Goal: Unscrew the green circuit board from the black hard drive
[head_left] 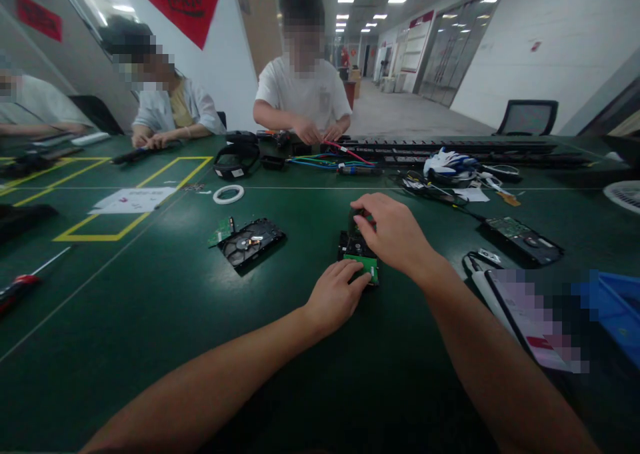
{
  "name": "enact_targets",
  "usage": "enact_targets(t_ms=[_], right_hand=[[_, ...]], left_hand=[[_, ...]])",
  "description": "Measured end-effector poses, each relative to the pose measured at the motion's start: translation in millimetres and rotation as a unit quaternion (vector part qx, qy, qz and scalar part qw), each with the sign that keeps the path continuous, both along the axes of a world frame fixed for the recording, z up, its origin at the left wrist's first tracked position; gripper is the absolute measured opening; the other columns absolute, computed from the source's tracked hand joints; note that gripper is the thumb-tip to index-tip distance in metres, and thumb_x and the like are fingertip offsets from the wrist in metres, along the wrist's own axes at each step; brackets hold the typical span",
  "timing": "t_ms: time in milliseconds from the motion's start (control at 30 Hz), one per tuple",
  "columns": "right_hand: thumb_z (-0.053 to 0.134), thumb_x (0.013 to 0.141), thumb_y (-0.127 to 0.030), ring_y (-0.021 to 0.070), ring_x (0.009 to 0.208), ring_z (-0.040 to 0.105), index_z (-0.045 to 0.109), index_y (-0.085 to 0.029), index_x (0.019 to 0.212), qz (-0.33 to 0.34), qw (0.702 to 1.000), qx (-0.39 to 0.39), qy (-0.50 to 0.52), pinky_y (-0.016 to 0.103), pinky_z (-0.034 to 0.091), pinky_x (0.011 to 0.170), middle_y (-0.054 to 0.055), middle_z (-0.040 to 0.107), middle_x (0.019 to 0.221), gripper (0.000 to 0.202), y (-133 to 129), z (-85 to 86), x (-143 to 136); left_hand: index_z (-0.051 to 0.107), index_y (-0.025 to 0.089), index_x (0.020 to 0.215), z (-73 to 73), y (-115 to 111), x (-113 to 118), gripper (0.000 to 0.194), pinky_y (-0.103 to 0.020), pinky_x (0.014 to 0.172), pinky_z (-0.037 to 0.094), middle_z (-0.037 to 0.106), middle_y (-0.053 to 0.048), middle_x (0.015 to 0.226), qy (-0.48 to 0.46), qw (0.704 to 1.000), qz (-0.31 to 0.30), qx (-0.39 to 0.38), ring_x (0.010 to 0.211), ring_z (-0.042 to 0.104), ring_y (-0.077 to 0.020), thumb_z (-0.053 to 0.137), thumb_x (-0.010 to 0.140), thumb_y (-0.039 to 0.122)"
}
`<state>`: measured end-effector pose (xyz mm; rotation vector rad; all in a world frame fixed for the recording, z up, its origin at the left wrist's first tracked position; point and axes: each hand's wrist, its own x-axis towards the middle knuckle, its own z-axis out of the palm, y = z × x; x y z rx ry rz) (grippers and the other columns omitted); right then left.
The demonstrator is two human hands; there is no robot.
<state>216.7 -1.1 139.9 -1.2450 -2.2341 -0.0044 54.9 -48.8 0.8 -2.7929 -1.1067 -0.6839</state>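
In front of me on the table lies a black hard drive, partly covered by my hands. A green circuit board rests over its near end. My left hand grips this board, its fingertips on the top face. Above the drive's far end, my right hand pinches a dark, flat piece between thumb and fingers; its kind is hard to make out. To the left sits an opened hard drive, with a second green circuit board beside it.
Another hard drive with a cable lies right, near a phone-like device and a blue bin. A screwdriver and a white ring lie left. Across the table, a person handles coloured wires.
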Motion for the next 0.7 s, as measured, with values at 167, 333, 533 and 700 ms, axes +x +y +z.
enact_targets(t_ms=[167,333,533,700], right_hand=[[0.058,0.094,-0.012,0.027,0.106,0.066,0.063,-0.019,0.108,0.002,1.0,-0.001,0.019,0.041,0.049,0.092,0.011,0.071,0.113,0.016,2.3,-2.3,1.6],[0.061,0.093,-0.014,0.0253,0.098,0.066,0.062,-0.021,0.104,0.008,0.999,0.001,0.032,0.039,0.049,0.09,0.009,0.071,0.107,0.013,1.8,-0.9,1.6],[0.06,0.096,-0.021,0.0255,0.1,0.064,0.063,-0.022,0.101,0.017,0.999,-0.006,0.036,0.039,0.046,0.09,0.009,0.07,0.105,0.006,1.5,0.9,0.4],[0.054,0.097,-0.018,0.0241,0.099,0.065,0.06,-0.023,0.098,0.034,0.997,-0.027,0.061,0.038,0.046,0.091,0.008,0.072,0.105,0.008,0.4,0.6,-0.9]], left_hand=[[0.066,0.02,0.134,-0.2,-0.8,-0.4,0.033,-0.048,0.109,0.053,0.063,-0.011,0.14,0.013,1.0,0.003,0.001,0.13,0.059,-0.0301,0.055,0.104,0.019],[0.064,0.021,0.138,0.6,-1.8,-0.3,0.037,-0.047,0.111,0.051,0.062,-0.011,0.142,0.028,1.0,0.01,-0.004,0.133,0.057,-0.0298,0.055,0.103,0.017],[0.063,0.021,0.138,0.7,-1.8,-0.7,0.036,-0.048,0.111,0.051,0.062,-0.012,0.142,0.027,1.0,0.005,-0.014,0.135,0.056,-0.029,0.055,0.104,0.018],[0.065,0.02,0.135,1.1,-3.0,-0.2,0.033,-0.048,0.111,0.051,0.062,-0.012,0.141,0.016,1.0,0.007,-0.004,0.134,0.057,-0.0289,0.055,0.103,0.017]])
